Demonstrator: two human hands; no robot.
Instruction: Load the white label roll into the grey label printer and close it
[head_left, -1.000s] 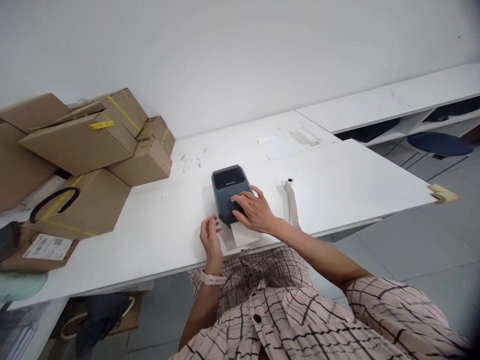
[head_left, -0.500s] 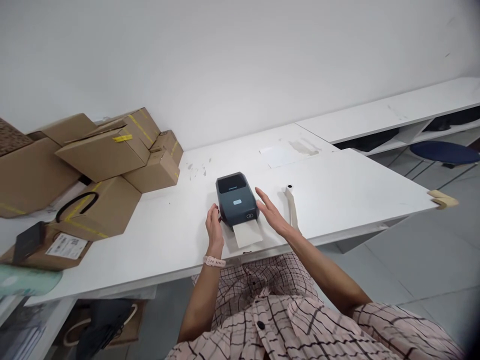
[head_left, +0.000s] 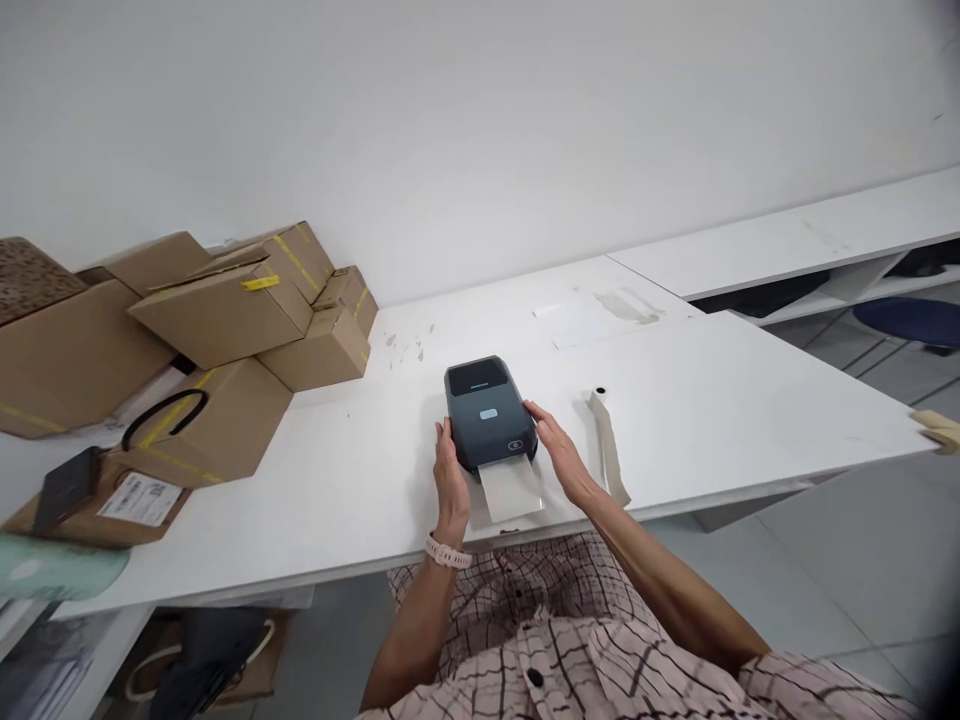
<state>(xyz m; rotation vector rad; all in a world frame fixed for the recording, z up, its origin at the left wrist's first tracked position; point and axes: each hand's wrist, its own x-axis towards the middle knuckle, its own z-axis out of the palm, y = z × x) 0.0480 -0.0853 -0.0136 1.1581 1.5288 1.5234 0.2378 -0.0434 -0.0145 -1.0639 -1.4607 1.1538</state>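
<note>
A dark grey label printer [head_left: 491,432] stands on the white table near its front edge. A blank pale label strip [head_left: 512,490] sticks out of its front slot, towards me. My left hand [head_left: 451,478] lies along the printer's left side, fingers stretched forward and partly hidden by its body. On the other side, my right hand [head_left: 559,452] has its straight fingers against the right flank. Neither hand is wrapped round anything. A small paper roll [head_left: 600,392] with an unrolled tail [head_left: 611,455] lies to the right of my right hand.
Cardboard boxes [head_left: 225,315] are piled on the table's left, with a black phone-like slab [head_left: 67,490] and a mint-green packet [head_left: 64,567] in front. A sheet of paper [head_left: 574,327] lies towards the wall. A blue stool [head_left: 919,320] stands at the far right.
My right hand has closed in on the printer's right side; its fingers were more spread before. The left hand stays at the left side. The whole view has shifted slightly.
</note>
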